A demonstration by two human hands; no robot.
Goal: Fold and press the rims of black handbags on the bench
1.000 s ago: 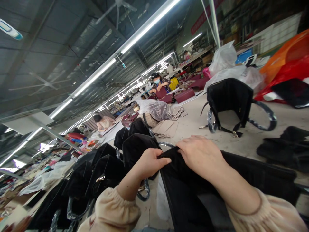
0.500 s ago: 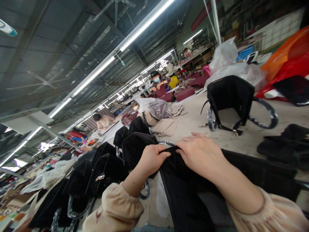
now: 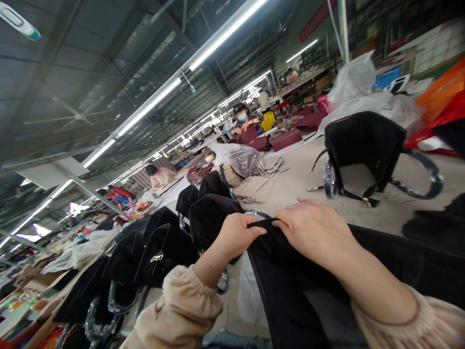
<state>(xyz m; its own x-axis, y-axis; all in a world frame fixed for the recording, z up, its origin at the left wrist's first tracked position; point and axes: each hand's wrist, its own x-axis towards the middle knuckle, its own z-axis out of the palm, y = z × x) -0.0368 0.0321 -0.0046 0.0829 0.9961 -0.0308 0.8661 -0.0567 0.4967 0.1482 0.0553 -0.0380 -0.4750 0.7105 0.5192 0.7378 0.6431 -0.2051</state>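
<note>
A black bag (image 3: 278, 281) lies on the table in front of me, its top edge raised between my hands. My left hand (image 3: 240, 235) pinches that edge between thumb and fingers. Close beside it, my right hand (image 3: 314, 228) grips the same edge, thumb underneath and fingers over the top. A clear-wrapped handle (image 3: 257, 213) shows just behind the edge. The lower part of the bag is partly hidden by my right forearm.
Another black bag (image 3: 363, 145) with wrapped handles stands open at the right. Several black bags (image 3: 165, 252) crowd the left side. Flat beige pieces (image 3: 254, 188) and plastic bags (image 3: 238, 160) lie farther back. A masked person (image 3: 249, 121) handles maroon pieces across the table.
The view has swung slightly left, so most things sit farther right in the picture. Both hands keep their grip on the bag's edge.
</note>
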